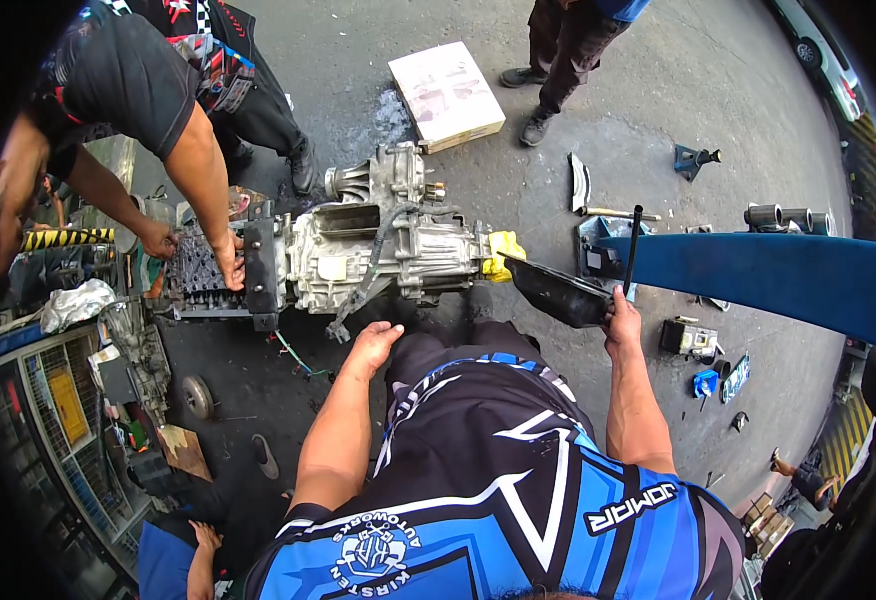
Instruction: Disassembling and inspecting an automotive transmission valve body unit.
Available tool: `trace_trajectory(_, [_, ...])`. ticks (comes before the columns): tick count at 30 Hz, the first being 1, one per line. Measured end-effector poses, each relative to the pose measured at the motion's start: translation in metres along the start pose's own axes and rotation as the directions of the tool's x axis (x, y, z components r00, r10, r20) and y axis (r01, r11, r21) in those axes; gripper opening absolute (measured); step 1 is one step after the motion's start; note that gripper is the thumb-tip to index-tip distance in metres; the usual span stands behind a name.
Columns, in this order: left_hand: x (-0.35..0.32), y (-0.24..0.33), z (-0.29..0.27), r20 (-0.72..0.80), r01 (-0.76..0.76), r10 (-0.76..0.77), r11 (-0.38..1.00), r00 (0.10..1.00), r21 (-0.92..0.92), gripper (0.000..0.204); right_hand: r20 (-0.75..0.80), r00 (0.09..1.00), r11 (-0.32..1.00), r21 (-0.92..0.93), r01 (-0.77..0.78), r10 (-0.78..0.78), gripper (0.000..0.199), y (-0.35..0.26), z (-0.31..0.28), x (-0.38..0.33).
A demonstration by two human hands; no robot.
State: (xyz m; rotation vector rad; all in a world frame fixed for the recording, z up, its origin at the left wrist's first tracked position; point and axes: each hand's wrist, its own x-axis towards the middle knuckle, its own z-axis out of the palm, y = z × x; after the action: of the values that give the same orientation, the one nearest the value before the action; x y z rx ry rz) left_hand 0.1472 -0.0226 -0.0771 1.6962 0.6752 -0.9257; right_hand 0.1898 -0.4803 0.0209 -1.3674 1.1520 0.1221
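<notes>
A grey metal gearbox (423, 250) lies lengthwise ahead of me, with a yellow wrapping (503, 255) at its right end. My right hand (623, 322) grips the edge of a shallow black oil pan (558, 292), held tilted just right of that end. My left hand (373, 347) is loosely curled with the thumb on top, near the gearbox's front side and a hanging dark cable (343, 322); nothing shows in it. Another person's hands (230, 262) work at the left end, on a dark, exposed block of mechanical parts (203, 270).
A blue beam (758, 278) juts in from the right beside an upright dark bar (635, 245). A white box (448, 95) and a standing person's legs (565, 55) are beyond the gearbox. Loose parts, including a metal housing (688, 340), lie at right. Parts and a wire cage (68, 400) crowd the left.
</notes>
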Motion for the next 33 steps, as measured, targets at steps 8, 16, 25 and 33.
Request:
trace_trajectory(8, [-0.050,0.131,0.058,0.092,-0.215,0.231,0.964,0.969,-0.154,0.070,0.213,0.973,0.993,0.095,0.067,-0.086,0.033,-0.037,0.000,-0.008])
trace_trajectory(16, [-0.030,0.146,0.093,0.152,-0.300,0.383,0.869,0.911,-0.394,0.105,0.434,0.887,0.979,0.190,0.080,-0.156,0.025,-0.075,0.013,-0.013])
trace_trajectory(25, [-0.020,0.115,0.113,0.092,-0.609,0.783,0.546,0.615,-0.576,0.102,0.650,0.747,0.988,0.140,0.064,-0.140,0.022,-0.074,0.025,-0.016])
trace_trajectory(33, [-0.087,0.169,0.104,0.006,-0.582,0.736,0.540,0.677,-0.608,0.092,0.745,0.654,0.985,0.028,0.168,-0.132,0.020,-0.084,0.045,-0.026])
